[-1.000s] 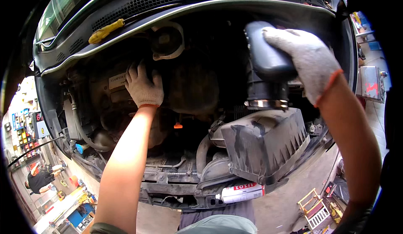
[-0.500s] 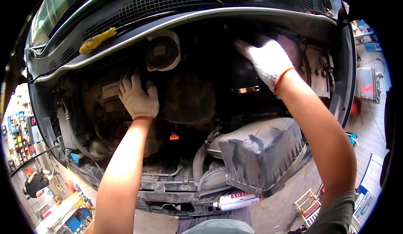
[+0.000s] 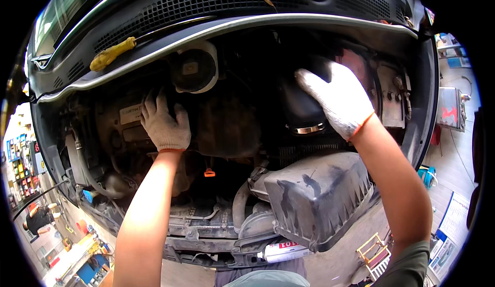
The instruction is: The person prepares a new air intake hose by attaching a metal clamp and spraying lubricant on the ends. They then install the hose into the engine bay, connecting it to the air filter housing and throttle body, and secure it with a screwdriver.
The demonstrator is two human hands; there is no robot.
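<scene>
Black duct (image 3: pixel 300 101) in the grasp of 1 gloved hand

The right hand (image 3: pixel 343 99) grips the black duct, thumb across its top, its other fingers lost in shadow. A metal clamp (image 3: pixel 310 130) rings the duct's lower end, above the dusty airbox (image 3: pixel 314 194). Left hand (image 3: pixel 166 127), grasping nothing, spreads its fingers over the engine cover (image 3: pixel 114 127). A spray can (image 3: pixel 285 252) lies just beside the airbox; a yellow-handled screwdriver (image 3: pixel 112 54) lies near the grille (image 3: pixel 206 3).

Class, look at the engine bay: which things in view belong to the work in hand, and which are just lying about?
In the work:
right gloved hand, at the black duct with its metal clamp
left gloved hand, fingers spread at the engine

Apparently just lying about:
yellow-handled screwdriver, below the windscreen
white spray can, at the front edge
</scene>
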